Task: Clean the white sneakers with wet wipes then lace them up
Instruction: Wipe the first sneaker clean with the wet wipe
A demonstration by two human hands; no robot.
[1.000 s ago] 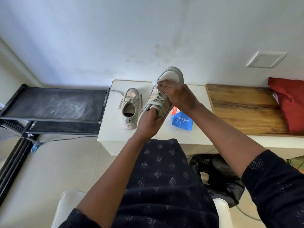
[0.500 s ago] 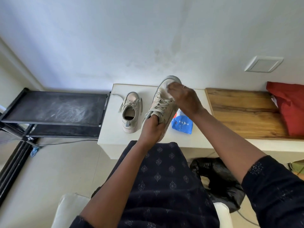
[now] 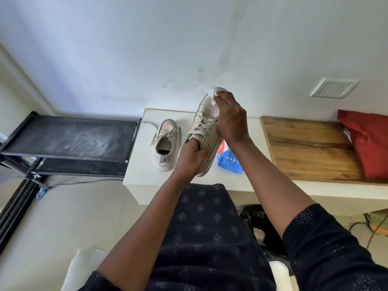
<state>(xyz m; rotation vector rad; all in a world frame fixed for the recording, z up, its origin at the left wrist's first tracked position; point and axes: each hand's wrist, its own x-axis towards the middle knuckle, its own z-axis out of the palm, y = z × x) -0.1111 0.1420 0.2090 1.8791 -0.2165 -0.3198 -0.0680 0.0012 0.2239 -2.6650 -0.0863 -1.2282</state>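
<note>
Matt cloth sneaker (image 3: 206,122), glossy plastic wipes pack (image 3: 228,162), grainy wood bench top (image 3: 306,148).

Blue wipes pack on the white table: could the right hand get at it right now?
Probably yes. The wipes pack lies beside the held sneaker, just below the right hand, though its fingers hold a wipe at the toe.

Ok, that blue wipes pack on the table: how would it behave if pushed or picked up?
The pack looks like crinkled soft film, so probably floppy, sagging if lifted by a corner. It lies flat on the table, so a push should slide it, not roll it. Its glossy skin may be slippery.
</note>
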